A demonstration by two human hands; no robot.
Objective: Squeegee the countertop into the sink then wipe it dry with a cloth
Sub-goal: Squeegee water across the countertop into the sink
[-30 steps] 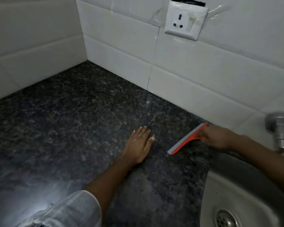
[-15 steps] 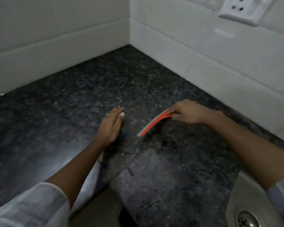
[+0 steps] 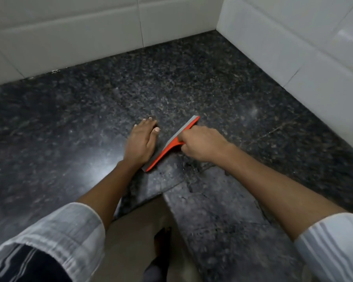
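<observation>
The right hand (image 3: 202, 144) grips the orange squeegee (image 3: 170, 144), blade down on the dark granite surface (image 3: 192, 88) beside the flat, open left hand (image 3: 141, 142), so the squeegeeing looks unfinished, with neither sink nor drying cloth in view.

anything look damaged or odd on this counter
Yes. Thin cracks run through the dark granite countertop near its front edge, below the right hand that grips the orange squeegee; one is around. Small wet streaks glint beside them. The left hand lies flat next to the blade.
</observation>
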